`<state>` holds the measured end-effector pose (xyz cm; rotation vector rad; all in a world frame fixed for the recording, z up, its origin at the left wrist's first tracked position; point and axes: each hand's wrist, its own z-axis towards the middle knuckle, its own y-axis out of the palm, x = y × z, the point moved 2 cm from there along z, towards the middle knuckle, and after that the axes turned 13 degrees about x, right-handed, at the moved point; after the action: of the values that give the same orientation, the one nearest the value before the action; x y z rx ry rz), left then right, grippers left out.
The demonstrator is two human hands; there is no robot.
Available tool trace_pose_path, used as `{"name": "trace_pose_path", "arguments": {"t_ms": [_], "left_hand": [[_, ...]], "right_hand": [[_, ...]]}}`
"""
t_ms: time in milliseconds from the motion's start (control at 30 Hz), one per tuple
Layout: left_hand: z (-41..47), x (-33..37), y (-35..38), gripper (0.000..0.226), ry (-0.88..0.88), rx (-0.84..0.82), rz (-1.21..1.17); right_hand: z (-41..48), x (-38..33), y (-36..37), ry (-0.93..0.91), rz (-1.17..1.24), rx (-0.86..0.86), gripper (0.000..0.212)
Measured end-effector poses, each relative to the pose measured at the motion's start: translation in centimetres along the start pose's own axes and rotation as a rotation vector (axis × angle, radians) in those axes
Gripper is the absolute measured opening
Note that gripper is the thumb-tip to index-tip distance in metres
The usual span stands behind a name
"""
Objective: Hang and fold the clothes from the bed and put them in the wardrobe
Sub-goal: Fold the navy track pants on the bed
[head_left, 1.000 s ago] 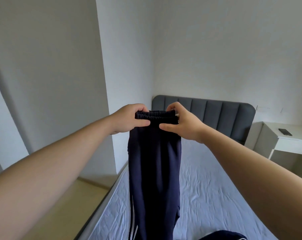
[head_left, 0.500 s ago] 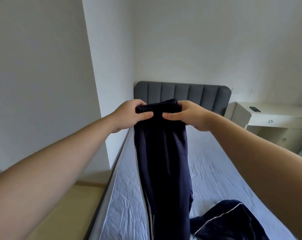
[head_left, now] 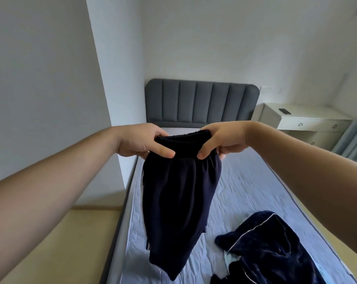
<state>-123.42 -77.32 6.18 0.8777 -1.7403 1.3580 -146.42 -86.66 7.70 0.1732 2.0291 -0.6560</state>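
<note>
Hanging by its gathered waistband (head_left: 183, 138), the pair of dark navy trousers (head_left: 179, 201) is held in the air over the left side of the bed (head_left: 255, 181). The legs drop toward the near end of the mattress; whether the hems touch the sheet cannot be told. The left hand (head_left: 139, 141) grips the left end of the waistband, thumb across the front and fingers curled behind. The right hand (head_left: 223, 140) grips the right end in the same way. Both hands sit close together, so the cloth falls as one narrow column. This suggests the legs lie one over the other, a likely preparation for folding: the weight of the cloth draws out creases and squares the seams before the garment is lowered. White side stripes (head_left: 148, 244) show low on the left edge. To the near right, a second dark garment (head_left: 276, 249) with white piping lies crumpled on the sheet, not yet folded. At the far end stands the grey padded headboard (head_left: 200, 101). Right of it, a white bench (head_left: 308, 119) with drawers carries a small dark device (head_left: 284, 111). A blue curtain (head_left: 356, 144) hangs at the far right. No wardrobe is in view.
</note>
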Motion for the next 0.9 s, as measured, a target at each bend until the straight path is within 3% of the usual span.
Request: {"name": "trace_pose_path", "arguments": {"t_ms": [133,233,533,633,700,767,900], "left_hand": [[-1.5,1.0,-1.0,0.029,-0.061,-0.144,-0.06],[-1.9,1.9,-1.9,0.038,-0.076,-0.224,-0.121],[0.6,1.5,-3.7,0.047,-0.121,-0.261,-0.218],[3.0,-0.4,-3.9,0.046,-0.179,-0.258,-0.166],[5.5,-2.2,-4.0,0.046,-0.22,-0.233,-0.073],[8.5,-4.1,-4.1,0.038,-0.225,-0.156,0.099],[14.9,-6.1,-4.3,0.026,-0.107,0.132,0.629]], "right_hand": [[-0.6,-1.9,0.7,0.046,0.037,-0.153,0.032],[-1.2,-3.4,0.5,0.051,0.081,-0.174,0.031],[0.4,-4.1,-1.4,0.067,0.107,-0.164,0.042],[3.2,-2.8,-2.2,0.134,0.064,-0.164,0.032],[5.6,-1.3,-3.0,0.197,-0.046,-0.096,0.032],[8.5,0.2,-3.9,0.213,-0.258,0.082,0.037],[14.1,2.1,-5.0,0.077,-0.837,0.376,0.031]]}}
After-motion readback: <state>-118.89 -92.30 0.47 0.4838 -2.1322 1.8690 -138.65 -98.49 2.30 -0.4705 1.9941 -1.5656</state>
